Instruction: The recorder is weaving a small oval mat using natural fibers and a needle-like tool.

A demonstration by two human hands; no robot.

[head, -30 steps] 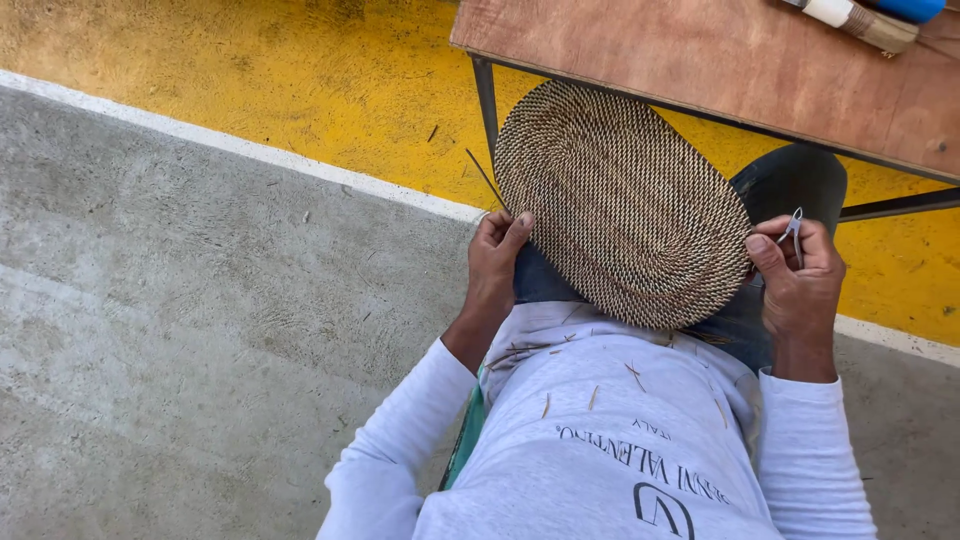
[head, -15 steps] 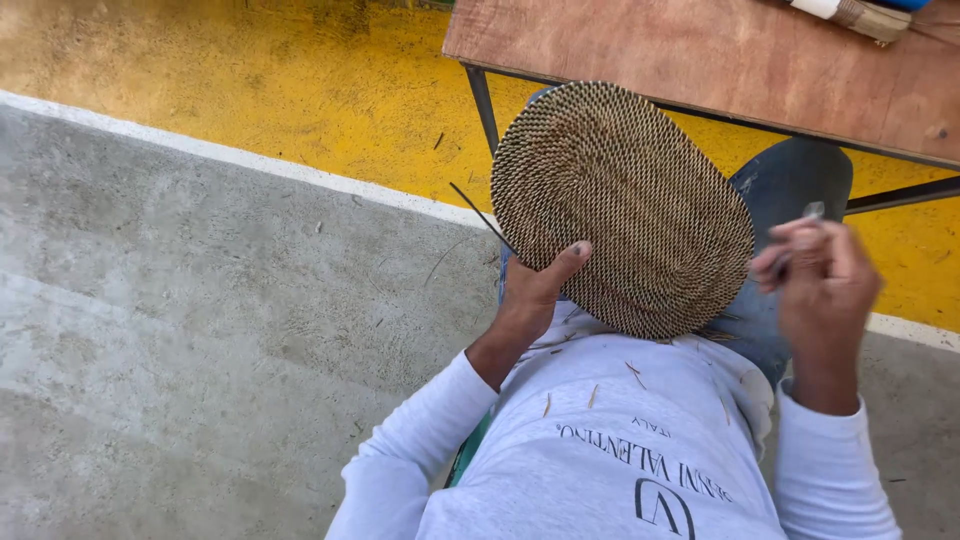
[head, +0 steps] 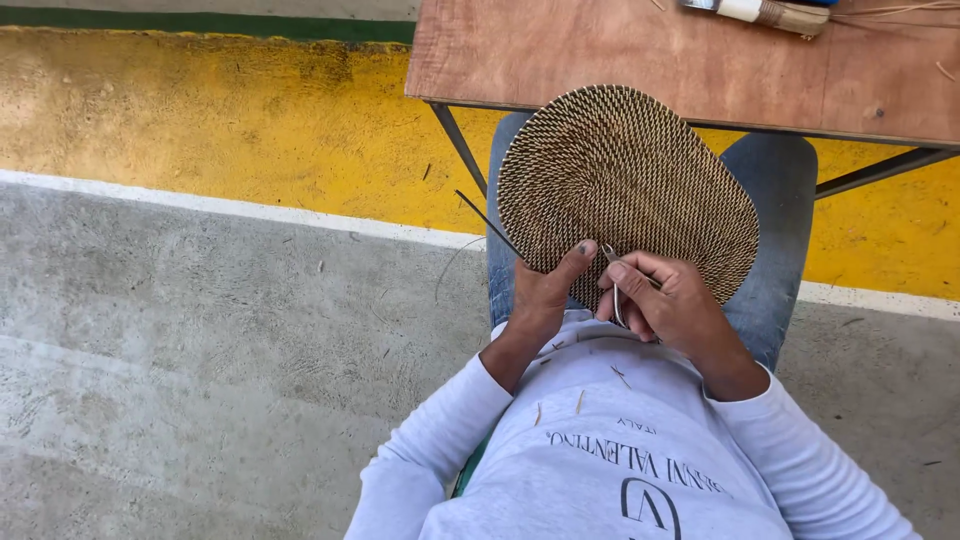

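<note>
A: From the head view, where does the oval woven mat of tan and dark cane [head: 628, 190] sit?

B: On the person's lap, tilted up over the blue-jeaned knees, its far rim just under the edge of the brown wooden surface [head: 600, 55]. The left hand [head: 545, 290] grips the near rim, thumb pressed flat on the weave, fingers hidden behind it.

A: And the right hand [head: 672, 305]?

B: That is what has changed. A second ago it was out at the mat's right edge, well apart from the left grip, holding the small metal tool. Now it has come across to just beside the left thumb, and the mat has turned a little in the lap. Its grip is closed, pinching the thin metal tool [head: 615, 292], whose tip touches the near rim.

A: What does that tell you?

B: I judge that both hands now meet at one spot on the rim, so the work is on that edge, right by the left thumb. A thin dark loose strand [head: 487, 222] sticks out left of that grip.

A: Anything else?

B: A brush with a pale wrapped handle [head: 770, 12] lies on the surface, well away from both hands. Grey concrete floor [head: 200, 350] lies beneath.
</note>
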